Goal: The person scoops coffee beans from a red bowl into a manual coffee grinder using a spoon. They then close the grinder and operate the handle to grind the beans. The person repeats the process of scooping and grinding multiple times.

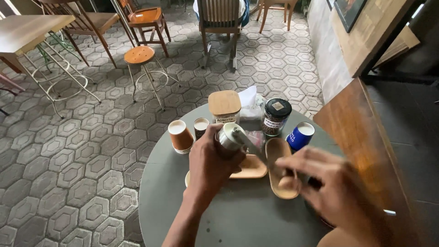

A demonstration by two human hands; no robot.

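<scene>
1. Left hand [211, 165]: fingers wrapped around the metal hand grinder [227, 137], held above the round grey table [238, 215].
2. Right hand [336, 190]: blurred; fingers closed on the outer end of the crank handle [251, 145], which slants from the grinder top.
3. Beneath the hands: two wooden trays [280, 153], side by side.
4. Behind the grinder: orange paper cup [180, 136], small dark cup [200, 127], wooden-lidded canister [224, 106], dark-lidded jar [275, 116], blue cup [300, 135].
</scene>
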